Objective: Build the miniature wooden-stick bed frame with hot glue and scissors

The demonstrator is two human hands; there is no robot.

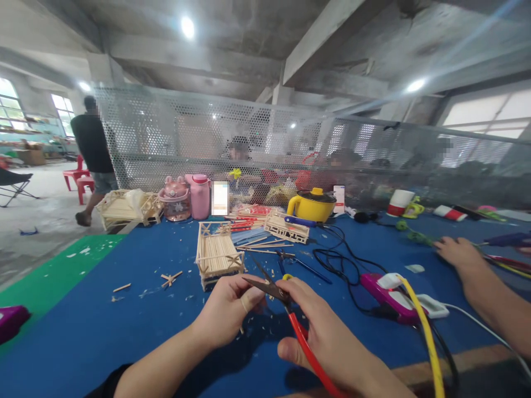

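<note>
My right hand [327, 331] grips red-handled scissors [286, 309], whose dark blades point left toward my left hand [228, 309]. That hand pinches a small wooden stick piece, mostly hidden by the fingers, right at the blade tips. Just beyond both hands a small bed-like frame built of wooden sticks [218, 254] stands on the blue table cover [124, 326]. Wood chips lie scattered around it.
Another person's arm [485, 287] reaches in from the right. A pink glue gun [390, 296], black cables, a yellow pot [312, 205], pink bottles [200, 196], loose sticks and other stick models fill the far table. A perforated screen stands behind; a person walks at the left.
</note>
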